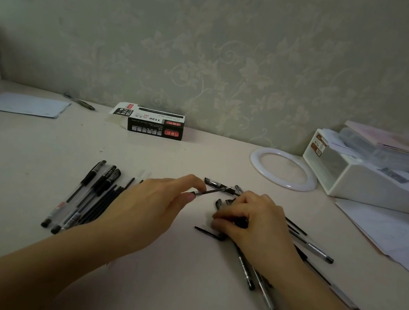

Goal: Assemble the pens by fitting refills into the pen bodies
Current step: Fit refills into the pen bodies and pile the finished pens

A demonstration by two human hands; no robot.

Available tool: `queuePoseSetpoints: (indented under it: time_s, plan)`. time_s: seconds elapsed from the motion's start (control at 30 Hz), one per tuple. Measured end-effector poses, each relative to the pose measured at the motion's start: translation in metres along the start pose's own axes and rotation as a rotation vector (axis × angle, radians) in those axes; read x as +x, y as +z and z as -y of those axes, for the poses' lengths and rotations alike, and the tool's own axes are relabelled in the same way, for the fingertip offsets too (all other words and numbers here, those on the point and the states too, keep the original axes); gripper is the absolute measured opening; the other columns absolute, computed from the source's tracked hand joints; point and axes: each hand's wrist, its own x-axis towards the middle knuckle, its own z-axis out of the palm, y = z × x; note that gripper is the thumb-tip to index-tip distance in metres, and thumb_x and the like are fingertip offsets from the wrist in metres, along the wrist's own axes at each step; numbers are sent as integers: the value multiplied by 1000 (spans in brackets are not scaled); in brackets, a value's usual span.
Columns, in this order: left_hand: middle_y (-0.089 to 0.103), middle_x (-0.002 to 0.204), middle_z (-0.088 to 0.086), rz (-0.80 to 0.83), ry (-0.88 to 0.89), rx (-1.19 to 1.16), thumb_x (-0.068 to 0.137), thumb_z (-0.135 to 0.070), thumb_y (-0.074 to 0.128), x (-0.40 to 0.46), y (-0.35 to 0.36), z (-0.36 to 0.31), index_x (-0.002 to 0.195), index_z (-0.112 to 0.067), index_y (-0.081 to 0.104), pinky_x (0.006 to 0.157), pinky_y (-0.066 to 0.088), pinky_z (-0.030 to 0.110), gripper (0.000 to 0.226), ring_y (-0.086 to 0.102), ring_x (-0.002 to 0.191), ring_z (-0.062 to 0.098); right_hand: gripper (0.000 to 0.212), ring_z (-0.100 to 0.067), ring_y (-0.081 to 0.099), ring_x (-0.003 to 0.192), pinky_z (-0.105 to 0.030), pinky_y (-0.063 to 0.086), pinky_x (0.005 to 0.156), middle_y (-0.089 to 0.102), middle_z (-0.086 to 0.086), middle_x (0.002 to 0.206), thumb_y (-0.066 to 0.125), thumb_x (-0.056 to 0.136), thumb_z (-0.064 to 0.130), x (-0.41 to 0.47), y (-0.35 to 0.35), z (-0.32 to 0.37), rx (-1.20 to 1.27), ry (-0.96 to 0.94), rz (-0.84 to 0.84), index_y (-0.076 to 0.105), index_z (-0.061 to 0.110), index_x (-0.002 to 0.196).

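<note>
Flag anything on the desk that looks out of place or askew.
One pen lies alone by the wall, far from the others. The pens under the right hand are a crossed jumble, unlike the neat row at left.

A home desk set against a papered wall

We see a pale desk (pixel 34 152) pushed up to floral-patterned wallpaper (pixel 241 65), which reads as a room in a home rather than an office. Along the back lie a black pen box (pixel 155 125), loose sheets of paper (pixel 25 104), a white ring (pixel 283 170) and a white storage bin (pixel 362 182) heaped with papers and booklets.
</note>
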Motion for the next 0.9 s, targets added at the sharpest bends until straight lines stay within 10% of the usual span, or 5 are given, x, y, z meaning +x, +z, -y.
queuePoseSetpoints:
  time_s: [0.4,0.57,0.67,0.9]
  plan:
    - [55,70,-22,-183,151,-194,98,-29,48,-1,-5,-18,118,-37,63,61,37,2,26,54,68,-7,10,-4,71,80,-11,51,70,77,8,85,70,85,34,-3,-7,25,900,175,-118,79,32,89]
    - [59,75,-13,-138,191,-61,97,-34,44,0,-7,-12,129,-37,58,58,49,27,35,55,65,6,15,-10,70,81,-28,54,79,77,1,93,66,91,30,0,-5,19,1033,336,-83,77,20,93]
    - [60,82,-13,-131,113,2,99,-35,44,1,-8,-7,130,-34,57,60,51,36,33,54,67,6,16,-9,70,77,-21,54,69,77,-1,93,55,99,22,8,-19,11,1182,371,-342,68,12,99]
    - [58,77,-9,-82,-203,192,95,-31,53,6,-19,13,94,-22,63,53,28,13,14,48,64,5,8,-5,59,68,-17,47,65,66,10,77,67,91,22,10,-35,-39,116,172,-426,74,24,89]
